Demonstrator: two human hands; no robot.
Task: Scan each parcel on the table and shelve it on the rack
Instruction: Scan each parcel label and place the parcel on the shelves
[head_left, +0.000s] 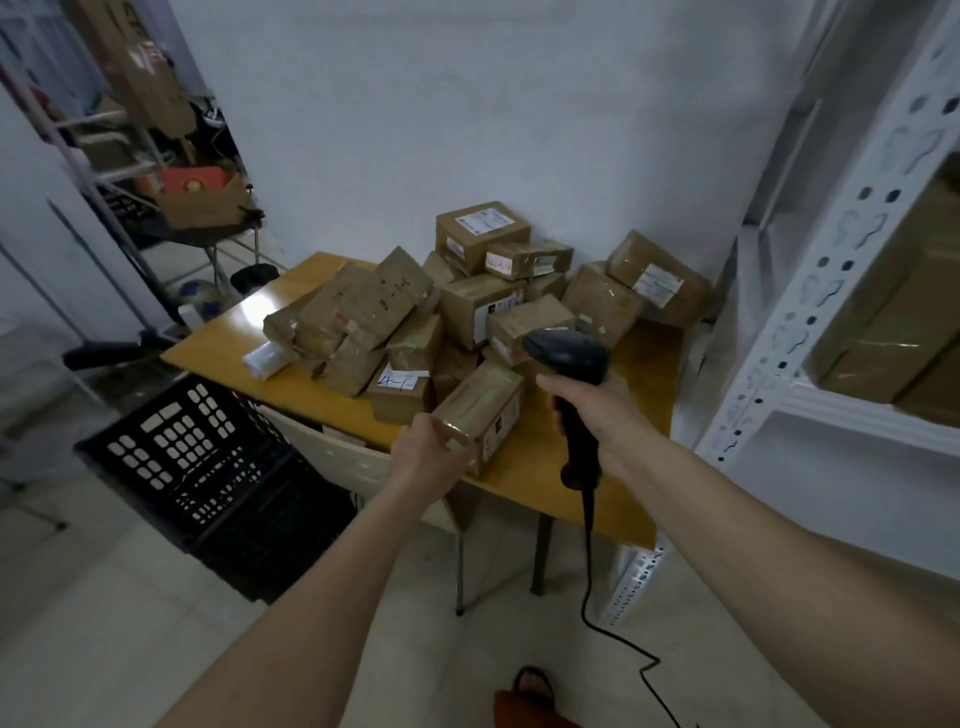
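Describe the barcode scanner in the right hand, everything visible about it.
The barcode scanner is black, looks plastic, pistol-shaped: a wide head angled toward the parcel pile, and a long handle pointing down. The right hand grips the handle. A black cable runs from its base down to the floor. It hangs above the table's near edge.

We see the left hand (423, 457) gripping the near end of a taped parcel (480, 415) at the front edge of the yellow surface (644, 364). The right hand (592, 410) holds a black corded scanner (571, 364) upright beside it. More parcels (467, 301) lie heaped behind. A white rack (831, 291) stands right, a black crate (208, 457) left.
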